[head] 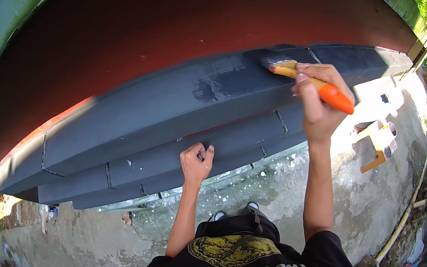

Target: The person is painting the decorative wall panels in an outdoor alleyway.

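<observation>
My right hand (pixel 320 117) grips a paintbrush (pixel 284 68) by its wooden handle, which ends in an orange tip. The bristles, coated in dark paint, press on the top face of a stepped grey ledge (pixel 152 102). Darker, wet-looking paint surrounds the bristles and reaches to the right; a ragged dark patch (pixel 212 86) lies to their left. Lower down, my left hand (pixel 196 166) is curled into a loose fist in front of the ledge's lower steps. Nothing shows in it, and whether it touches the ledge I cannot tell.
A dark red wall (pixel 180 18) rises behind the ledge. On the concrete floor (pixel 352 194) at right stands an orange-yellow plastic stool (pixel 373 164) with cylindrical containers on it. A pipe (pixel 397 241) runs along the floor's right edge. White paint spots dot the ground near my feet.
</observation>
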`<move>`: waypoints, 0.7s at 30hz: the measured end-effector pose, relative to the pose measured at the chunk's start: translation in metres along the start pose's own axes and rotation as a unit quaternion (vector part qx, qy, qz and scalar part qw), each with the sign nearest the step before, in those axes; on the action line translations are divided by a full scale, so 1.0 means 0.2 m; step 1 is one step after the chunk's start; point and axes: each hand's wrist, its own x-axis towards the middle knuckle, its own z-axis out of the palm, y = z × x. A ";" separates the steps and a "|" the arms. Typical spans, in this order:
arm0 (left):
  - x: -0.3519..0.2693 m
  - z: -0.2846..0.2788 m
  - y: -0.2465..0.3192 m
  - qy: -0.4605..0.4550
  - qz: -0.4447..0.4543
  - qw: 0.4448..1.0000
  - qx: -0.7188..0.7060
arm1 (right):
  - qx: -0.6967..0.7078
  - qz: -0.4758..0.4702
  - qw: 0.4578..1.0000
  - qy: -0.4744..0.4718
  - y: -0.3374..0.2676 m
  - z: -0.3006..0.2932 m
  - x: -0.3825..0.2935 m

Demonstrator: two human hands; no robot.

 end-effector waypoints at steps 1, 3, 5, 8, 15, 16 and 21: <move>0.01 0.01 0.00 -0.002 0.005 1.000 -0.001 | 0.034 0.083 0.995 0.031 0.05 -0.06 0.02; 0.01 0.02 0.01 -0.003 0.007 1.000 0.002 | -0.075 0.003 0.996 0.049 0.07 -0.12 0.03; 0.00 0.02 0.01 -0.008 0.010 1.000 0.007 | -0.165 -0.093 0.980 0.058 0.05 -0.11 0.00; -0.01 0.01 -0.01 -0.003 0.006 1.000 0.001 | -0.113 -0.133 0.984 -0.019 -0.15 -0.01 -0.13; 0.00 0.02 0.01 0.000 0.015 1.000 0.005 | -0.234 -0.024 0.969 0.075 0.03 -0.26 -0.07; 0.01 0.02 0.01 -0.002 0.019 1.000 0.014 | -0.235 -0.025 0.969 0.075 0.02 -0.25 -0.07; 0.00 0.02 0.00 0.007 0.013 1.000 0.026 | 0.014 -0.068 0.995 -0.078 -0.24 -0.02 -0.31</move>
